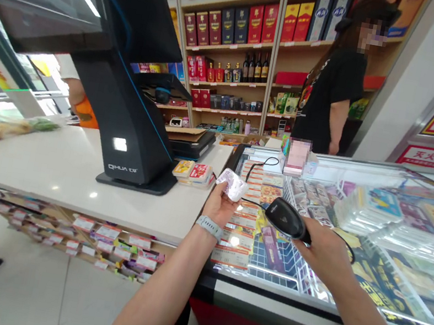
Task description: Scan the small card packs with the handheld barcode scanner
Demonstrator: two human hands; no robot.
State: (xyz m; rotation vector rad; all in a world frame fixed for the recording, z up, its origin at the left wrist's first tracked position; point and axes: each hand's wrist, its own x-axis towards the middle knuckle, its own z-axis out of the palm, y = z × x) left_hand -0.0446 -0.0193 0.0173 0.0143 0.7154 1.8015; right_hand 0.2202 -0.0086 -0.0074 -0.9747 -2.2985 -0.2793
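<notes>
My left hand (223,204), with a pale watch band at the wrist, holds a small silvery-white package (232,184) above the left edge of the freezer. My right hand (323,248) grips the handle of a black barcode scanner (285,217), whose head points left toward the package. A black cable (252,202) runs by the scanner over the freezer's glass top. Two small packs with yellow and red lids (193,173) rest on the white counter, just left of my left hand.
A black register stand (134,131) with large screens rises from the white counter (59,174). On the right, a glass-topped freezer (278,291) contains baskets and packaged food. Beyond it, a person in black (325,92) stands near stocked shelves (237,48).
</notes>
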